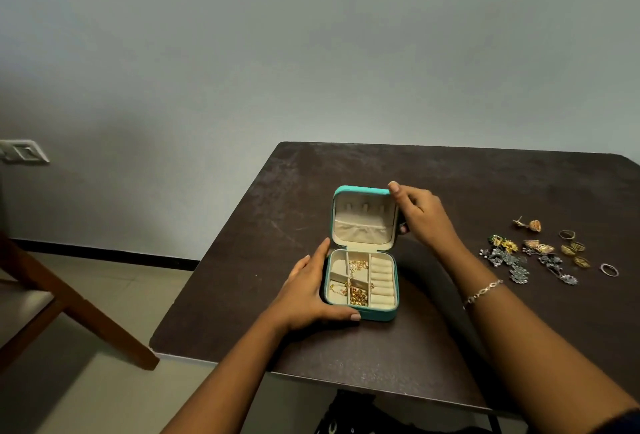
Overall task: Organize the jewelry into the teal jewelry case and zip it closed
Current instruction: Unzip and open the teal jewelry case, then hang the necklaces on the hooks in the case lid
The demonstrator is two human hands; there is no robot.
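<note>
The teal jewelry case [377,315] stands open near the middle of the dark table, its cream-lined lid [362,217] upright. Gold chains [356,290] lie across its small left compartments; the ring rolls on the right hold nothing. My left hand [308,290] wraps the base's left side, thumb on the front edge. My right hand [420,213] grips the lid's upper right corner and right edge. Loose jewelry [540,253] lies on the table to the right: gold earrings, several rings, silver and green pieces.
The dark table [450,184] has its left corner edge near the case and its front edge close to me. A wooden chair [69,298] stands on the floor at the left. A bracelet [483,291] is on my right wrist. A wall rises behind the table.
</note>
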